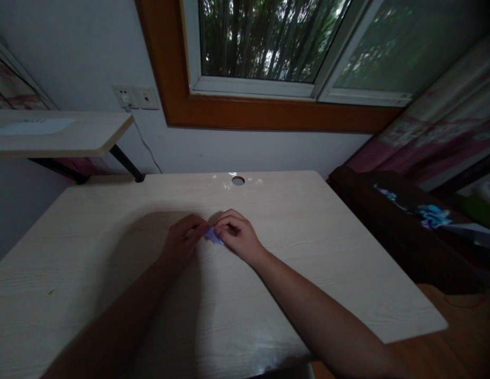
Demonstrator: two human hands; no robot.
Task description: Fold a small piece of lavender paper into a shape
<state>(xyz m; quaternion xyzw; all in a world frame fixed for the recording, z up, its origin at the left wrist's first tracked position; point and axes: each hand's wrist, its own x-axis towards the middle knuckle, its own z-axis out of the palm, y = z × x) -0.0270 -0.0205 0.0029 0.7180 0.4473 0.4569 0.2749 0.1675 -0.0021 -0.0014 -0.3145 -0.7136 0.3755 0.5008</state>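
Note:
A small purple piece of folded paper [213, 236] with pointed edges is held between my two hands, just above or on the desk [292, 221]. My left hand [183, 235] pinches its left side between thumb and fingers. On the other side, the fingertips of my right hand [237, 232] pinch the upper right part. The fingers cover some of the paper, so its full shape is hidden.
A raised shelf [90, 138] with a white sheet [35, 125] stands at the left on black legs. A round cable hole [238, 180] is near the desk's back edge. Blue crumpled items [433, 216] lie on dark furniture at the right.

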